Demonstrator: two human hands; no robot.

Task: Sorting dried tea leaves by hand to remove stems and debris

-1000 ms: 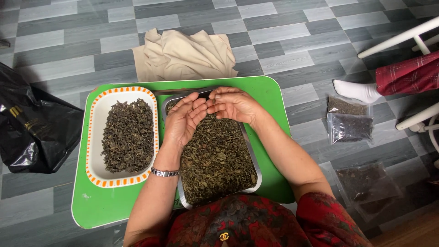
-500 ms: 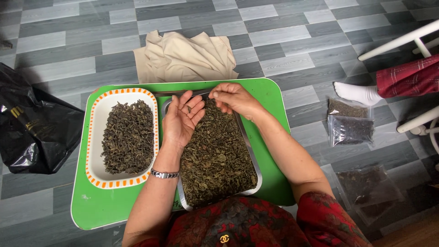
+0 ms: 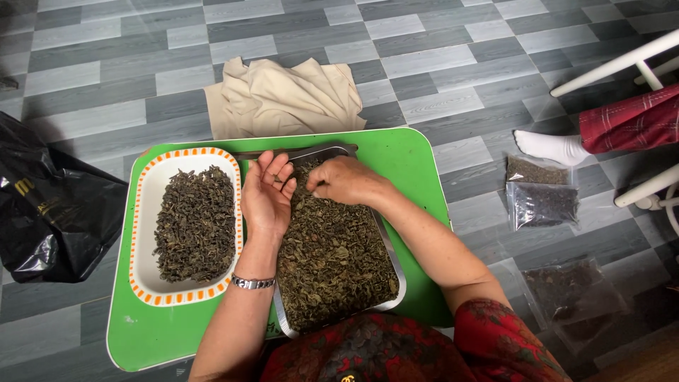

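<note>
A: Head view: dried leaves (image 3: 332, 265) are heaped in the metal tray (image 3: 393, 267), which sits on the green table (image 3: 414, 170). How should the picking be done?

B: Small pinches are best taken, as by the right hand (image 3: 346, 180), its fingertips closed on the leaves at the tray's far end. The left hand (image 3: 266, 194) is held open, palm up, cupped just above the tray; whether anything lies in it cannot be told.

A: And the white dish (image 3: 145, 212)?

B: It is kept just beside the tray, on the left.

One head-worn camera looks steeply down, close over the green tray (image 3: 410, 163).
</note>
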